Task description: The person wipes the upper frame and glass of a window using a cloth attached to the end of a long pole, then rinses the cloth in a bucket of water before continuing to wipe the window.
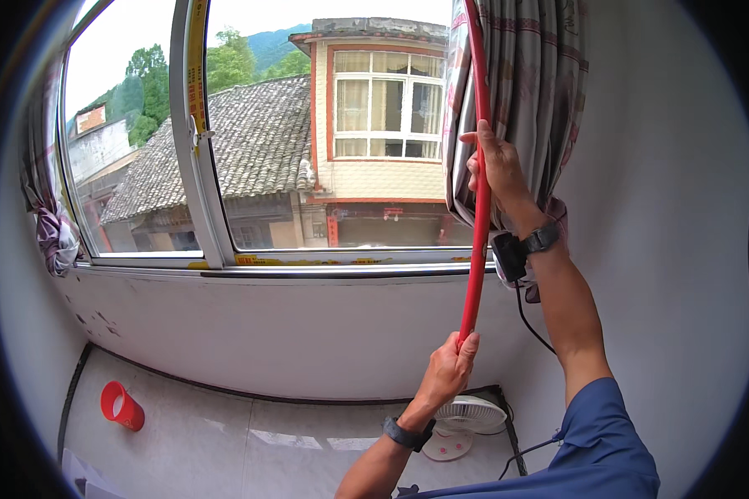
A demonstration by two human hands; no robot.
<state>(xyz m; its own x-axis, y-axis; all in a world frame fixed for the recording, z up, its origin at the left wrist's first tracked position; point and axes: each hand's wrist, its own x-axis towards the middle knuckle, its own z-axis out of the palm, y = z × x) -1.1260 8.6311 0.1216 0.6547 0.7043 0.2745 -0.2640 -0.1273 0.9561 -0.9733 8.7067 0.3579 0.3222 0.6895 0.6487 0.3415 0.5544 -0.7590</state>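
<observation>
A long red pole (476,258) rises steeply before me and runs out of the top of the picture. Around its lower end my left hand (448,373) is closed. Higher up, my right hand (499,170) grips the same pole, its thumb along the shaft and one finger pointing out to the left. Behind the upper part of the pole hangs a patterned grey and white curtain (528,91), gathered at the window's right side. The pole's upper end is out of view.
A sliding window (212,237) spans the wall ahead, with another gathered curtain (57,237) at its left. On the floor stand a red bin (123,407) and a white electric fan (466,414). A black cable (531,320) hangs from a small black box (508,255) at my right wrist.
</observation>
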